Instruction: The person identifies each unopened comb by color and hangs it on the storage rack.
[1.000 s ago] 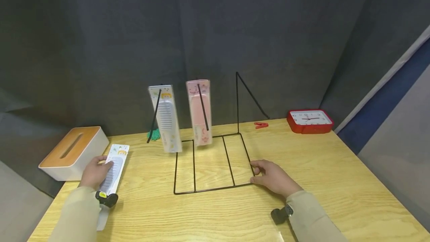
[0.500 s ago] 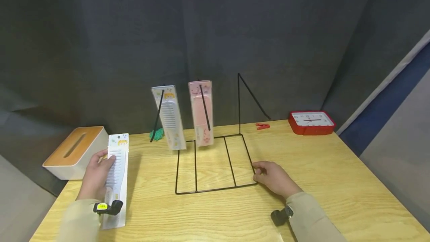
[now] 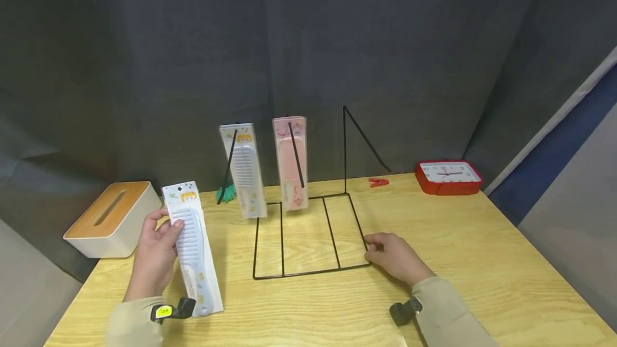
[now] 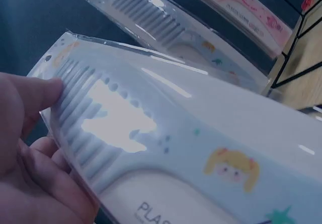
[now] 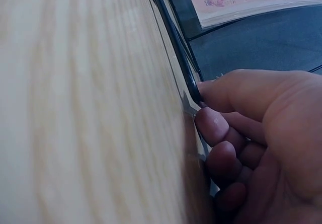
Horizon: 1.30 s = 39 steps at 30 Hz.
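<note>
My left hand (image 3: 156, 253) pinches a packaged blue comb (image 3: 193, 242) by its left edge, thumb on the front. The pack is tilted, its hang hole at the top; in the left wrist view the comb (image 4: 115, 118) fills much of the picture. A black wire display rack (image 3: 313, 271) stands at mid-table with hooks. On its left hook hangs another packaged blue comb (image 3: 243, 173), on the middle one a packaged pink comb (image 3: 291, 170). The right hook (image 3: 366, 138) bears nothing. My right hand (image 3: 396, 256) pinches the rack's right base wire (image 5: 181, 53) between thumb and fingers.
A white tissue box (image 3: 113, 224) with a wooden lid stands at the left. Behind the left hook lies something green and stringy (image 3: 228, 193). A red clothespin (image 3: 378, 182) and a red clock (image 3: 449, 178) sit at the back right, before a dark curtain (image 3: 308, 42).
My left hand has raised the packaged blue comb from beside the tissue box and brought it rightward, toward the rack. My right hand has stayed at the rack's base; the view has shifted slightly.
</note>
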Each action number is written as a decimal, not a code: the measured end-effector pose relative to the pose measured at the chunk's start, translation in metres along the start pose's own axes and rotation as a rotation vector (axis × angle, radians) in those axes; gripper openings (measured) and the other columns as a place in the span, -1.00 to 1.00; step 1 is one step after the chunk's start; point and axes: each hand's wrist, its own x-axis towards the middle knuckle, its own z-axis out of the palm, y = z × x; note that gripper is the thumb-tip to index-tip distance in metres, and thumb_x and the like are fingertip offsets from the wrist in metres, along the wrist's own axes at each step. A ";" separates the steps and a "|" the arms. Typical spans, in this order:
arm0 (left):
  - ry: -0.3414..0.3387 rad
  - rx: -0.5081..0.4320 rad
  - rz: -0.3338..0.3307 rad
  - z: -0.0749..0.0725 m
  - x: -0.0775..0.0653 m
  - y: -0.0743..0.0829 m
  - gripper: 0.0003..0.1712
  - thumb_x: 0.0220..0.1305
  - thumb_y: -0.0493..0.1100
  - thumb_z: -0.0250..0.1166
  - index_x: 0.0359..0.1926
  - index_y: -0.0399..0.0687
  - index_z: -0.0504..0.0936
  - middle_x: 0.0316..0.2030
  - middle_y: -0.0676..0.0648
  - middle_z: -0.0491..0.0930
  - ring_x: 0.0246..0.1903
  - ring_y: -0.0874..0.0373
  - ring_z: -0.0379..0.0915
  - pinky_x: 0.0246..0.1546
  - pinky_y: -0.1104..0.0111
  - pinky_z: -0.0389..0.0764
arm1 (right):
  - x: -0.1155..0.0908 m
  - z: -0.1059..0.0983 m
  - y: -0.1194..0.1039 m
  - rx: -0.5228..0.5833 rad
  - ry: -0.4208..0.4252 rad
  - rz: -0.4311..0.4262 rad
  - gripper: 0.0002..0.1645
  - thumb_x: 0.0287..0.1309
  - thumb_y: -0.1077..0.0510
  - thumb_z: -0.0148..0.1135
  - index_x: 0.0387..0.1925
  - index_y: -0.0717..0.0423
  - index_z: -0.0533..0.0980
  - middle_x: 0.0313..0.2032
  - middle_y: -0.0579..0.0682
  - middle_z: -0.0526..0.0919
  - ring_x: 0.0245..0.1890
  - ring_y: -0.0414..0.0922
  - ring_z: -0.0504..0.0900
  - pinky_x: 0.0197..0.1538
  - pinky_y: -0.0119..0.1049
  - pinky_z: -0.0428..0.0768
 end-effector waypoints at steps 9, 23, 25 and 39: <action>-0.147 -0.005 0.099 0.017 -0.009 0.010 -0.72 0.50 -0.24 0.14 0.13 0.06 0.33 -0.09 0.05 0.64 -0.19 0.23 0.62 -0.30 0.37 0.65 | 0.000 -0.002 0.001 0.009 0.001 -0.010 -0.49 0.22 0.15 0.34 0.17 0.28 0.56 -0.33 -0.15 0.59 -0.12 -0.07 0.51 0.07 -0.04 0.46; -0.407 -0.163 0.328 0.036 -0.040 0.048 -0.65 0.46 -0.53 -0.02 0.12 -0.10 0.36 -0.02 -0.08 0.63 -0.13 0.17 0.62 -0.26 0.37 0.67 | -0.001 -0.002 -0.002 -0.009 -0.012 -0.009 -0.49 0.22 0.14 0.35 0.16 0.29 0.57 -0.34 -0.15 0.58 -0.15 -0.09 0.51 0.03 -0.07 0.46; -0.453 -0.187 0.353 0.037 -0.045 0.053 -0.60 0.46 -0.55 -0.06 0.12 -0.05 0.36 -0.02 -0.06 0.61 -0.11 0.18 0.62 -0.22 0.38 0.67 | -0.001 -0.002 -0.002 -0.014 -0.014 -0.012 -0.49 0.22 0.13 0.36 0.16 0.28 0.57 -0.33 -0.15 0.58 -0.14 -0.09 0.51 0.03 -0.06 0.46; -0.557 -0.032 0.379 0.051 -0.061 0.063 -0.63 0.43 -0.55 0.00 0.08 -0.06 0.33 -0.07 0.03 0.54 -0.17 0.22 0.60 -0.29 0.33 0.68 | 0.001 0.000 -0.002 -0.018 -0.009 -0.019 -0.49 0.21 0.13 0.36 0.15 0.28 0.57 -0.37 -0.16 0.58 -0.19 -0.12 0.50 -0.01 -0.11 0.46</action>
